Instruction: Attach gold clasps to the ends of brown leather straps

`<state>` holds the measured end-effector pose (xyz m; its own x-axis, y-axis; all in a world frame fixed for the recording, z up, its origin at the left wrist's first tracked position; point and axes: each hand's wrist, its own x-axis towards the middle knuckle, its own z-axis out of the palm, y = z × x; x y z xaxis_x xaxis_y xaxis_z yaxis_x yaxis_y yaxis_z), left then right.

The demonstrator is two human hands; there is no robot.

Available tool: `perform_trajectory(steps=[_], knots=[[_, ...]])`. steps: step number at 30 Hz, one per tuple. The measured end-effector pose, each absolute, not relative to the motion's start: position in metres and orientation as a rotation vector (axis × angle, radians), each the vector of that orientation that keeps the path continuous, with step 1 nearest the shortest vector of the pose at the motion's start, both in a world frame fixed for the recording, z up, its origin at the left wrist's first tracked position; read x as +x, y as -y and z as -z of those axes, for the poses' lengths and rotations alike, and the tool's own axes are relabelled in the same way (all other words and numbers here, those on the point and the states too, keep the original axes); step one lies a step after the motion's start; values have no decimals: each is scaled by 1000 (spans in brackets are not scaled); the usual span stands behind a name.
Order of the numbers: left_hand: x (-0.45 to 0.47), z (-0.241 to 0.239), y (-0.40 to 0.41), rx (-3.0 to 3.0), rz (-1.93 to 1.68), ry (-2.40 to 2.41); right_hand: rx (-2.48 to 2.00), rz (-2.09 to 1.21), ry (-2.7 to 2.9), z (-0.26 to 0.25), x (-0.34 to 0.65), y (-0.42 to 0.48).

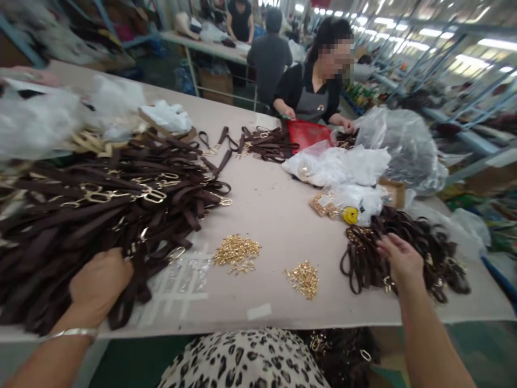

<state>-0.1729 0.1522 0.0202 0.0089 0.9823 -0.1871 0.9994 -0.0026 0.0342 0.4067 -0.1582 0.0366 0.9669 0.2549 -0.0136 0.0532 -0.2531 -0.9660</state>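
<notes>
My left hand rests on the near edge of a big heap of dark brown straps with gold buckles; its fingers are curled into the straps and mostly hidden. My right hand reaches onto a smaller pile of dark brown strap loops, fingers bent down among them. Two little heaps of gold metal fittings lie on the table between my hands.
White plastic bags and a large clear bag lie at the far right. A person in a grey apron works across the table at a red tray beside more straps. Other people stand behind.
</notes>
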Motion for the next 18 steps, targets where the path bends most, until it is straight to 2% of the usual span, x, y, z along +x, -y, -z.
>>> perform_trajectory(steps=[4,7,11,18], knots=[[-191,3,-155,2164,195,-2191,-1921,-613,660,37,269,113],[-196,13,-159,2118,141,-2213,-1924,-771,975,64,182,87],[-212,17,-165,1948,19,-2198,-1975,-772,1227,76,129,61],[-239,13,-141,1705,-332,-2068,-2001,-675,1419,86,107,48]])
